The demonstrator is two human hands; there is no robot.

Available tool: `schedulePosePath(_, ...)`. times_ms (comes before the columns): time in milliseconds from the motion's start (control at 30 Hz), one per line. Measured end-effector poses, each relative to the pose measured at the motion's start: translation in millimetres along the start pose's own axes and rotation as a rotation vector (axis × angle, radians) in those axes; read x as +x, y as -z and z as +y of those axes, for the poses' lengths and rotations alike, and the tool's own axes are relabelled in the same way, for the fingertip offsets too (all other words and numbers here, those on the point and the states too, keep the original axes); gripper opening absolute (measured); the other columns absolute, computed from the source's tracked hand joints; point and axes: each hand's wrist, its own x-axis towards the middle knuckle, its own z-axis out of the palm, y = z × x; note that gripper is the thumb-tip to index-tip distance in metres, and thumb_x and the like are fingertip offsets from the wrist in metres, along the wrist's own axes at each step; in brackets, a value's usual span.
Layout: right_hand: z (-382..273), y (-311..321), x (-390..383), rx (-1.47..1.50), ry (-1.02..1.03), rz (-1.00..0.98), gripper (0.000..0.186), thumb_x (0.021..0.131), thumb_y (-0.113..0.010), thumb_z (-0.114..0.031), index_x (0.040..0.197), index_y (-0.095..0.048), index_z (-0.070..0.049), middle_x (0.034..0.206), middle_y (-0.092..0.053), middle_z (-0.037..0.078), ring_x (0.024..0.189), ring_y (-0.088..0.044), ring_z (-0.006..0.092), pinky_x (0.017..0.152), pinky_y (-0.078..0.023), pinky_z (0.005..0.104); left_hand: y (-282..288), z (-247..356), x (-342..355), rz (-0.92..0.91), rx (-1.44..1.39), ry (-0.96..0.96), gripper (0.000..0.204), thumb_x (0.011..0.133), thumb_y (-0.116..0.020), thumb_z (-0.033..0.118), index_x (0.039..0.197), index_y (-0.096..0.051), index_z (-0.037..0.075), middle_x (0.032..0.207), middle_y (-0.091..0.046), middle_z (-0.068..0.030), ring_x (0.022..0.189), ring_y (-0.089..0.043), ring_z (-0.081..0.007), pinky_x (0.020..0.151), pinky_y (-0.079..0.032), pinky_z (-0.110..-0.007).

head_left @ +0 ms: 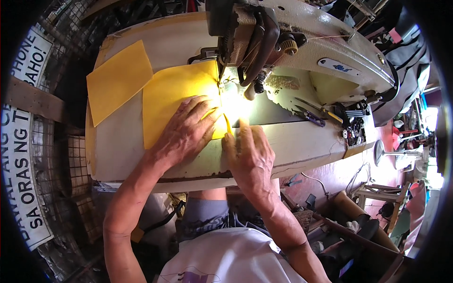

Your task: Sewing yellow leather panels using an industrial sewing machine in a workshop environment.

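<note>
left hand lies open, palm down, its fingers slightly spread over yellow material, while the right hand has bent fingers, its thumb and forefinger at the material's right edge; glare and the turn of the hand hide whether they pinch it, so i cannot tell. under both is a pale sewing table, its near edge worn brown and running just in front of the person's lap. a sewing machine stands along the far edge of the table, its arm reaching toward the right end, and a lamp's glow whites out the surface beside the needle area. the first yellow sheet lies between the table's left edge and the machine head, its far right corner close up against the presser area. a second yellow sheet sits askew toward the table's far left corner, its right corner meeting the first sheet. at the right end of the table, by the near corner, is an open tray of small parts. purple-handled snips and a yellow-handled tool lie just left of it. smallest are the bobbins inside.
</note>
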Motion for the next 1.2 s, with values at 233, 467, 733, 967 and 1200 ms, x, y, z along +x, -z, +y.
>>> schedulePosePath(233, -2, -4, 0, 0.080, -0.011, 0.082, 0.026, 0.086, -0.072, -0.017, 0.107, -0.065, -0.003, 0.090, -0.061, 0.014, 0.084, -0.061, 0.0331, 0.075, -0.051, 0.0439, -3, 1, -2, -0.004, 0.001, 0.022, 0.033, 0.091, -0.061, 0.012, 0.122, -0.065, 0.001, 0.125, -0.060, -0.0165, 0.124, -0.053, -0.0317, 0.111, -0.040, -0.045)
schedulePosePath(467, -4, -16, -4, -0.028, 0.030, 0.141, 0.020, 0.085, -0.073, -0.013, 0.104, -0.071, -0.006, 0.086, -0.063, 0.010, 0.083, -0.063, 0.0297, 0.075, -0.052, 0.0410, -7, -2, -6, 0.024, -0.049, 0.006, 0.030, 0.092, -0.062, 0.012, 0.121, -0.066, 0.003, 0.128, -0.062, -0.0130, 0.126, -0.052, -0.0311, 0.113, -0.037, -0.045)
schedulePosePath(733, -8, -11, -6, -0.234, 0.251, 0.054, 0.029, 0.073, -0.061, -0.007, 0.100, -0.061, 0.002, 0.092, -0.054, 0.013, 0.087, -0.054, 0.0293, 0.078, -0.048, 0.0396, -8, -4, -5, 0.011, -0.081, 0.002, 0.029, 0.091, -0.064, 0.012, 0.119, -0.066, 0.004, 0.127, -0.063, -0.0140, 0.128, -0.052, -0.0322, 0.114, -0.036, -0.046)
schedulePosePath(967, -24, -6, -1, -0.358, 0.267, -0.058, 0.020, 0.074, -0.060, -0.009, 0.091, -0.060, 0.003, 0.091, -0.052, 0.014, 0.088, -0.053, 0.0282, 0.078, -0.046, 0.0393, -11, -6, -8, 0.067, -0.045, -0.022, 0.030, 0.091, -0.064, 0.017, 0.117, -0.066, 0.004, 0.121, -0.063, -0.0141, 0.124, -0.054, -0.0318, 0.113, -0.038, -0.046)
schedulePosePath(1200, -16, -5, -4, -0.313, 0.244, -0.088, 0.025, 0.075, -0.061, -0.009, 0.096, -0.061, 0.004, 0.092, -0.052, 0.014, 0.088, -0.052, 0.0277, 0.078, -0.045, 0.0400, -8, -2, -4, 0.050, -0.063, -0.082, 0.032, 0.085, -0.068, 0.013, 0.116, -0.068, 0.007, 0.117, -0.064, -0.0108, 0.121, -0.055, -0.0307, 0.111, -0.040, -0.046)
